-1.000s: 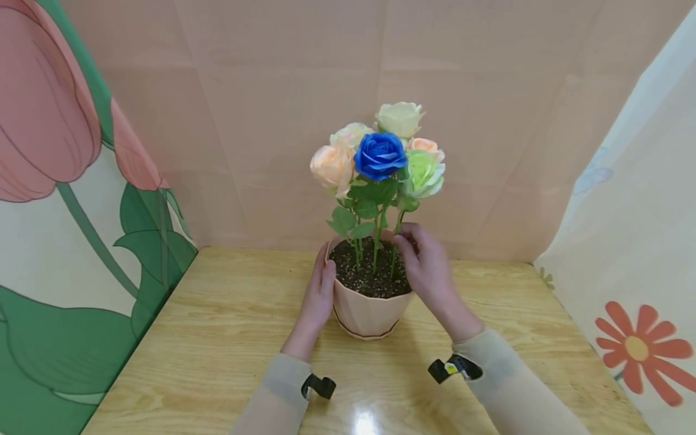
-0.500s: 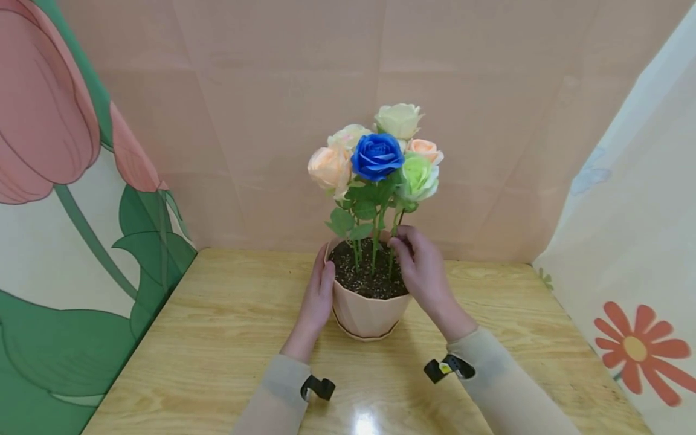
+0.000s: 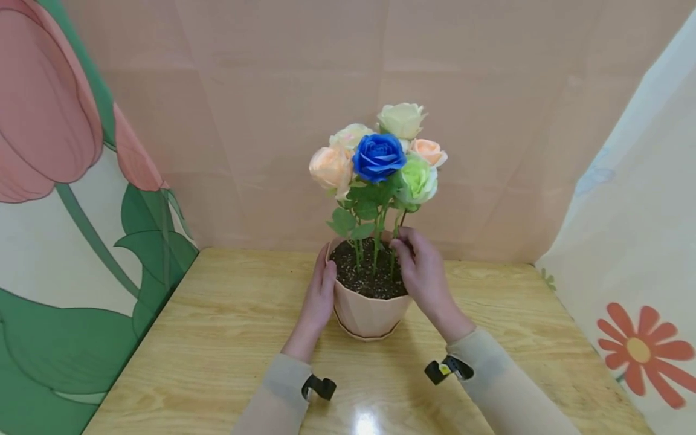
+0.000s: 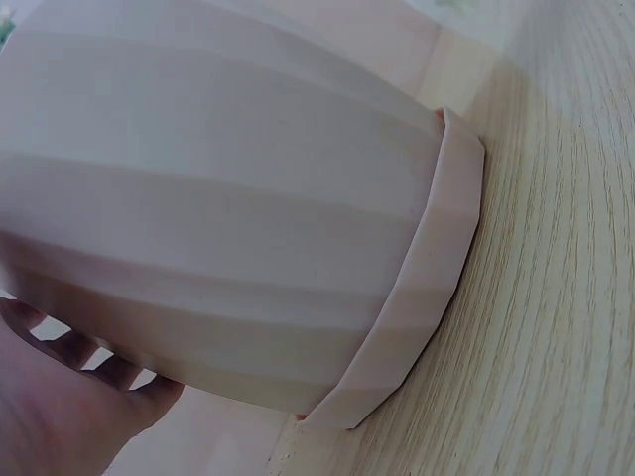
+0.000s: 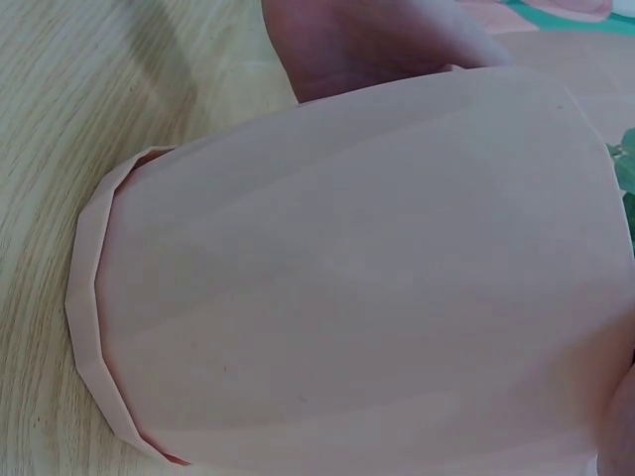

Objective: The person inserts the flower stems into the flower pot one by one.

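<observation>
Between our two hands stands the pink flowerpot (image 3: 365, 313), on its matching saucer (image 4: 422, 297), near the middle of the wooden table (image 3: 217, 338) and toward its far edge. Our left hand (image 3: 319, 290) lies flat against the pot's left wall, fingers straight and together, pointing up toward the rim; it presses the wall rather than gripping it. From the left wrist view we see those fingers (image 4: 60, 397) tucked behind the faceted wall, with the saucer rim resting on the wood grain.

Our right hand (image 3: 421, 272) sits at the right side of the rim, above the dark soil (image 3: 370, 275). Its fingers are curled and its fingertips close on the lower part of a green stem (image 3: 397, 232), the one farthest right, just above where it enters the soil. The right wrist view shows mostly the pot's wall, and across it the palm of the left hand on the far side.

Up from the soil rise several stems with green leaves (image 3: 348, 220), carrying a cluster of roses: a blue rose (image 3: 379, 157) in front, a peach rose (image 3: 330, 168) at its left, a pale green rose (image 3: 418, 180) at its right, a cream rose (image 3: 401, 119) on top, and a small pink rose (image 3: 429, 151) behind.

Beyond the table hang a plain peach backdrop (image 3: 272, 121), a tulip-printed panel (image 3: 65, 181) at left, and a curtain with an orange flower (image 3: 641, 350) at right.
</observation>
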Action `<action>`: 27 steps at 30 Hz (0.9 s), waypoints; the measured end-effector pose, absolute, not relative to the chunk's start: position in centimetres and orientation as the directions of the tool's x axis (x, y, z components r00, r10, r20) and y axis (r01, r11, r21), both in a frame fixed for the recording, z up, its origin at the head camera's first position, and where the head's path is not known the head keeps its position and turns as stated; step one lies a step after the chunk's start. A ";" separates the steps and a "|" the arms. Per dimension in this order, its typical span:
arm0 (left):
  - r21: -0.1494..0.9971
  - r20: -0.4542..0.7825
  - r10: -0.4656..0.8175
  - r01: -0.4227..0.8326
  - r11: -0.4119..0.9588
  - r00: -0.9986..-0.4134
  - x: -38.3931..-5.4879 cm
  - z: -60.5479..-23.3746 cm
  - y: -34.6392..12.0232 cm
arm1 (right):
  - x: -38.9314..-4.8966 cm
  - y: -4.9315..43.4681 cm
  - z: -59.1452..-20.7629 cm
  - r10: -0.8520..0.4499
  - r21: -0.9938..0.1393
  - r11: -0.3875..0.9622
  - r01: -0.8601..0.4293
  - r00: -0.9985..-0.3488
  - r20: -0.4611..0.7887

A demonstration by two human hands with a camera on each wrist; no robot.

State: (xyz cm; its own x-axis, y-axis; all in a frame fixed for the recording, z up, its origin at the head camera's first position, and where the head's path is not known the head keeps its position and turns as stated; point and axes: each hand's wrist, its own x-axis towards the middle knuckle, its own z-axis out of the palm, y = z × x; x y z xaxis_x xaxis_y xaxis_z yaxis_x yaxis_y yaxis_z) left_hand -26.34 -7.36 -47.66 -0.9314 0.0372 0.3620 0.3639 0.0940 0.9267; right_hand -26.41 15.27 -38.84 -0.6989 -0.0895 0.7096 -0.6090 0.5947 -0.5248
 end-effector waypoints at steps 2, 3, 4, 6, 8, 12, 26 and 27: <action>0.926 0.363 0.036 0.365 0.092 -0.931 -26.4 -47.6 -7.4 | -26.5 15.2 -38.8 -0.084 -0.526 0.596 -0.606 -0.699 0.710; 0.927 0.361 0.035 0.363 0.092 -0.932 -26.4 -47.6 -7.4 | -26.4 15.2 -38.8 -0.080 -0.529 0.596 -0.604 -0.701 0.709; 0.929 0.358 0.034 0.359 0.092 -0.933 -26.4 -47.6 -7.4 | -26.4 15.2 -38.9 -0.077 -0.533 0.596 -0.601 -0.703 0.707; 0.930 0.353 0.029 0.354 0.095 -0.935 -26.3 -47.6 -7.4 | -26.4 15.2 -38.9 -0.069 -0.542 0.593 -0.595 -0.709 0.702; 0.932 0.348 0.025 0.349 0.094 -0.937 -26.1 -47.7 -7.3 | -26.3 15.2 -39.1 -0.061 -0.562 0.580 -0.590 -0.719 0.692; 0.928 0.361 0.025 0.362 0.090 -0.932 -25.9 -47.9 -7.2 | -26.0 15.3 -39.3 -0.037 -0.615 0.532 -0.582 -0.742 0.670; 0.931 0.349 0.016 0.349 0.105 -0.937 -25.0 -47.6 -7.9 | -25.1 14.9 -39.5 0.006 -0.687 0.464 -0.560 -0.773 0.634; 0.932 0.345 0.017 0.345 0.107 -0.938 -25.0 -47.6 -8.0 | -25.1 14.9 -39.6 0.006 -0.689 0.455 -0.564 -0.772 0.636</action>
State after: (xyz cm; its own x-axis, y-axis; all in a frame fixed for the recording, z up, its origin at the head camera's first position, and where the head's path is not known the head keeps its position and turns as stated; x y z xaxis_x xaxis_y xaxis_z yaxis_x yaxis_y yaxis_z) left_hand -25.00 -8.00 -47.56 -0.9383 0.0167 0.3455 0.3452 0.1068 0.9324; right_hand -25.08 14.86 -39.57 -0.7716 0.0057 0.6360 -0.5643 0.4553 -0.6887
